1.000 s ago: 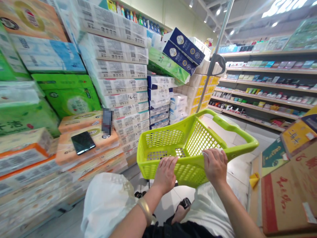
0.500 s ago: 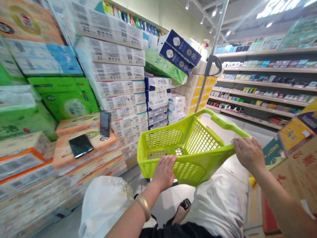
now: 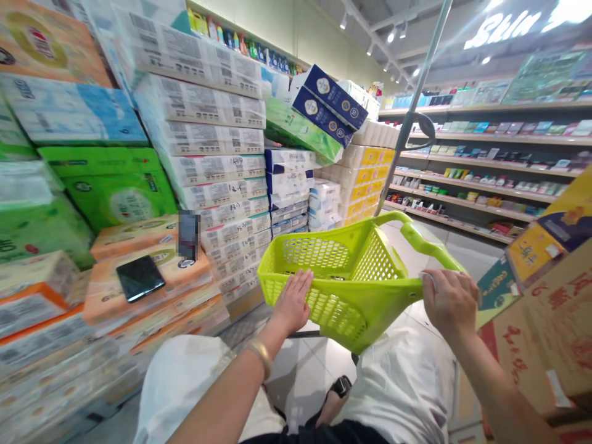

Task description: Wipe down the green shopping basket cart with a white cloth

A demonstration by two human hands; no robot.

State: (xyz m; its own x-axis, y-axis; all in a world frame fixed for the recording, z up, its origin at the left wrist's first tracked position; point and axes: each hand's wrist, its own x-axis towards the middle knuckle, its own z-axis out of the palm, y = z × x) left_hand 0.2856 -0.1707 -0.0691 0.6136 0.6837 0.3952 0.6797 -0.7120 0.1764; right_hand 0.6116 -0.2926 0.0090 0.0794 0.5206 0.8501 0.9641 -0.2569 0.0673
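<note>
A lime-green plastic shopping basket with perforated walls stands tilted in front of my knees. My left hand, below a gold bangle, lies against its near wall, the straight fingers reaching the rim. At the right end, my right hand is closed around the basket's corner where the thick handle meets the rim. Only part of the basket's floor shows, with no goods visible there. A dark phone lies on orange tissue packs at the left, away from both hands.
Tall stacks of wrapped tissue packs rise behind the basket. Blue boxes lean on top of them. A slanted metal pole with a loop stands behind the basket. Shelves line the far right; printed cartons stand close by my right arm.
The basket's near side has tipped upward, hiding more of its floor. My left hand has shifted slightly left and flattened against the wall. My right hand keeps its hold. The view has turned slightly.
</note>
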